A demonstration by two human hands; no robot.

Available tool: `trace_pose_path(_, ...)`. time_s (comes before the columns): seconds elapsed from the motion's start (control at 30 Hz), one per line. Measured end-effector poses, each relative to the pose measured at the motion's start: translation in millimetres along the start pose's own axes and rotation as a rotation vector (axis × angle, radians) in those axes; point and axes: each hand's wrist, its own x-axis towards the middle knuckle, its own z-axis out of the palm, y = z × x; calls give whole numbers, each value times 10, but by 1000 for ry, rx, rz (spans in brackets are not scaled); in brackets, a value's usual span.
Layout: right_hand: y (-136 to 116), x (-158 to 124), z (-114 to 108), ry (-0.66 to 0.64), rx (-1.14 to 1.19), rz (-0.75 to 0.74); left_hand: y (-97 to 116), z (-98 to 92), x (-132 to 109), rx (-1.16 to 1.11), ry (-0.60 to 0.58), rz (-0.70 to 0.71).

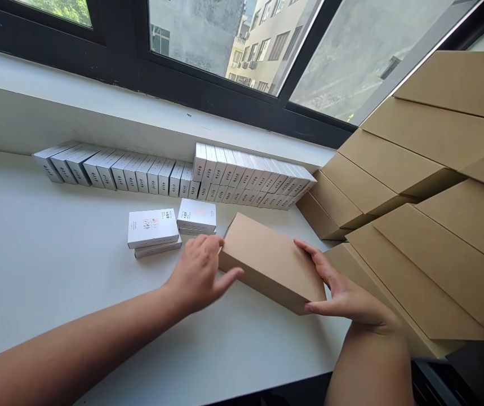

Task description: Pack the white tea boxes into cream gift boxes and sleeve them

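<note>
A plain brown cardboard box [273, 256] is tilted at an angle over the white table. My right hand [338, 287] grips its right end, thumb at the near corner and fingers along the far edge. At the box's left end is my left hand [201, 270], thumb spread away from the fingers; the fingertips are at the end edge, and whether they press on it is hard to see. Just beyond the left hand lie two small stacks of white printed boxes, a left stack [152, 228] and a right stack [197, 214].
Along the window ledge stands a long row of small white boxes [140, 172], two layers high in its right part [245, 175]. Large brown cartons [427, 254] are piled on the right. The white table [76, 265] has a dark area beyond its near edge.
</note>
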Motion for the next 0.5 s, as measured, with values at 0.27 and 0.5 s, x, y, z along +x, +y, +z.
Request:
trace_pose_path(0.27, 102, -217, 318, 269, -215, -4, -91, 175, -22, -359, -75, -337)
trace_pose_path(0.5, 196, -423, 432, 326, -112, -154, 78, -122, 62, -1036, -162, -459)
